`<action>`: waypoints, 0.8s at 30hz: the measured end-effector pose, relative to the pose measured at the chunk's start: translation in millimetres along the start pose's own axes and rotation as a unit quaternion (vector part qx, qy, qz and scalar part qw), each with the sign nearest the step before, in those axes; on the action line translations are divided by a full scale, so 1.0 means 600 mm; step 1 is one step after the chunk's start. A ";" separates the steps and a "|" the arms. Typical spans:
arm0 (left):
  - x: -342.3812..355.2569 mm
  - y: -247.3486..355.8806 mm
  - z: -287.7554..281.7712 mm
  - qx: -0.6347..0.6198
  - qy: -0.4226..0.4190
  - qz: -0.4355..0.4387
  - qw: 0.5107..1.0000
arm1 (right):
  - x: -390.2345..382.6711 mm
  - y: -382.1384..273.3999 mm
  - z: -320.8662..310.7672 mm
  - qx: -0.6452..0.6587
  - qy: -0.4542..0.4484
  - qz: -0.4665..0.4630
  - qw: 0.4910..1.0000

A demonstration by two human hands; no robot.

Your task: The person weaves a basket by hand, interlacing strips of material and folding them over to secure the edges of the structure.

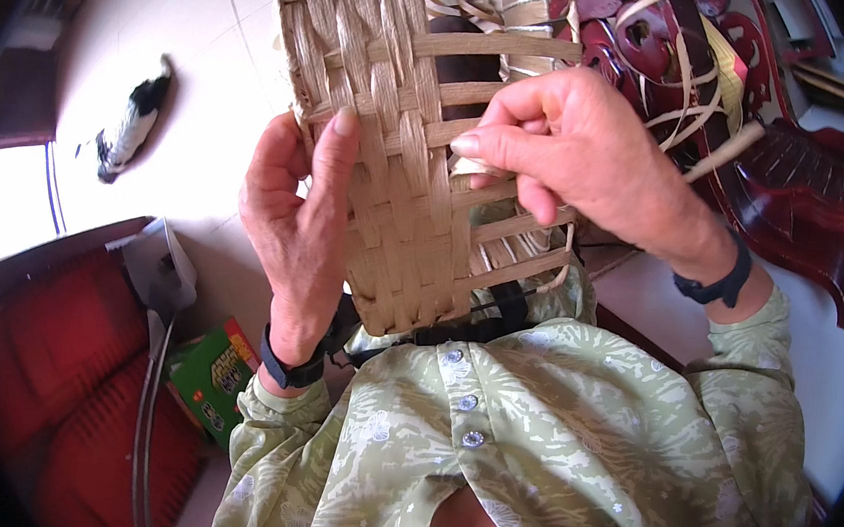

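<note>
A tan woven panel of flat strips (376,219) stands upright in front of me, densely woven on the left, with open crosswise strips on the right. My left hand (297,202) grips its left edge, thumb over the front of the weave. My right hand (582,157) is pinched on a pale strip (466,165) at the boundary of the weave and the open strips, with thumb and fingertips close together. Part of that strip is hidden by my fingers.
Dark red carved wooden furniture (808,207) holds loose tan strips at the right. At the left are a red seat (82,364), a green printed box (206,380) and a metal-legged object (150,270). A black and white animal (134,118) lies on the pale tiled floor (208,74).
</note>
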State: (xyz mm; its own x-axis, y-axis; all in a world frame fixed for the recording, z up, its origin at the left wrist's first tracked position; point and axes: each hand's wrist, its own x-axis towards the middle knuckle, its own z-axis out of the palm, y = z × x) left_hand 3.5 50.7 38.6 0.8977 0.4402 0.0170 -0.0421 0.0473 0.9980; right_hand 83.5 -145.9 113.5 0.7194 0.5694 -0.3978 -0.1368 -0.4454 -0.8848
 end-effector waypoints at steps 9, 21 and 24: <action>-0.002 0.021 -0.033 0.399 0.062 0.301 0.864 | -0.004 -0.034 -0.027 -0.181 -0.198 0.029 0.963; 0.064 0.063 -0.020 0.394 -0.308 0.415 0.760 | 0.000 -0.032 -0.016 -0.036 -0.085 0.008 0.996; 0.065 0.053 -0.016 0.407 -0.290 0.386 0.775 | 0.020 -0.023 -0.011 0.119 -0.085 0.011 0.989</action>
State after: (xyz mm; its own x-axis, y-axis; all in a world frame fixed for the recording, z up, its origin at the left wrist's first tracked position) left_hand 33.0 78.1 70.1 0.7985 -0.4335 0.4176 -0.5867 -0.7156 0.3791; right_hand 98.7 -137.6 122.9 0.5931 0.6781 -0.4340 -0.3217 -0.2945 -0.8999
